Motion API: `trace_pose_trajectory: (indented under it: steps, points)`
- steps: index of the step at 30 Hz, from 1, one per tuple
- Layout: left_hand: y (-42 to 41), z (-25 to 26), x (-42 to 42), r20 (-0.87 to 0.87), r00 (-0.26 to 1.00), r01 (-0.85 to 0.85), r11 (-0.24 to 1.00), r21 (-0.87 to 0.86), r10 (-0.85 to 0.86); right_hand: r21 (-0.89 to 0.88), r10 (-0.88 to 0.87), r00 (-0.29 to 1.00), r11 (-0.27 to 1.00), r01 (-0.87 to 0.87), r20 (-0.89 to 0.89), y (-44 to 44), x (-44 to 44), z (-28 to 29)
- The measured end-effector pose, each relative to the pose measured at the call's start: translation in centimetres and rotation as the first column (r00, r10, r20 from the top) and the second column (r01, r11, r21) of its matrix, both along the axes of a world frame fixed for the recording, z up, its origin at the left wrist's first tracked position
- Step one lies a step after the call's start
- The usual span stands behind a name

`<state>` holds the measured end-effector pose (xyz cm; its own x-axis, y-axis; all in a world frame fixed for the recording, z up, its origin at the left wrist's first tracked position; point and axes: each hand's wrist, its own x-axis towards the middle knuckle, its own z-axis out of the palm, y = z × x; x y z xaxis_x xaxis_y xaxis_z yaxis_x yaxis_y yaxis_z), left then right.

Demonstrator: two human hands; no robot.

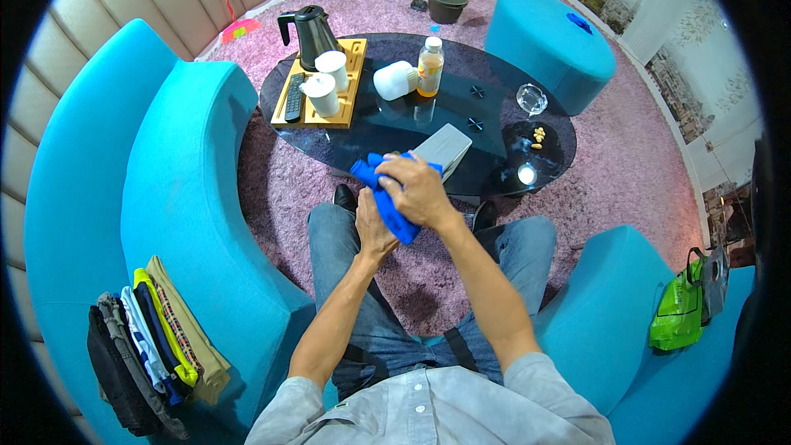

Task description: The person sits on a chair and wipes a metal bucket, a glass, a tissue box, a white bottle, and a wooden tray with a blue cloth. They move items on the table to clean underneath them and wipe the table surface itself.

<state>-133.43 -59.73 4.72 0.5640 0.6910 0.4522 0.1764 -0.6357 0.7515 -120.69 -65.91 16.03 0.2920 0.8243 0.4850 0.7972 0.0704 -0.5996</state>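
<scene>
A blue cloth (395, 207) is bunched between my two hands, above the near edge of the oval dark glass table (383, 127). My right hand (420, 191) grips it from above with bent fingers. Below and to the left, my left hand (374, 222) touches the cloth, which covers most of its fingers; whether it holds anything underneath is hidden. Just beyond my right hand, a light grey box (444, 147) sits at the table's near side, its lower end partly behind the cloth and hand.
On the table are a bamboo tray (352, 83) with a kettle (314, 37), two white cups (322, 97) and a remote (295, 97), a white container on its side (392, 80), a drink bottle (431, 68), a glass ashtray (531, 99) and peanuts (538, 137). Folded clothes (154, 334) lie on the turquoise sofa (179, 198).
</scene>
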Motion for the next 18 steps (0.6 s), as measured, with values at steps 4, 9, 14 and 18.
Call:
trace_pose_trajectory:
  steps: [4, 9, 14, 18]
  points:
    - [1.0, -4.4, -1.6, -0.038, 0.987, 0.141, 0.96, -0.243, -0.154, -0.112, -0.138, 0.954, 0.979, 0.173, 0.265, 0.2, -4.3, -5.0]
    - [-0.4, -8.7, -2.4, 0.076, 0.997, 0.028, 0.929, -0.37, 0.001, -0.264, -0.078, 0.918, 0.945, 0.192, 0.389, -0.7, -5.3, -6.4]
    - [-0.7, -2.9, -0.9, -0.107, 0.991, -0.1, 0.961, -0.259, 0.074, -0.37, -0.16, 0.866, 0.856, 0.361, 0.474, 0.3, 2.9, -5.2]
    - [-1.2, -1.5, -0.4, -0.102, 0.994, -0.063, 0.956, -0.286, 0.035, -0.442, -0.406, 0.849, 0.727, 0.524, 0.338, 0.3, 14.4, -5.3]
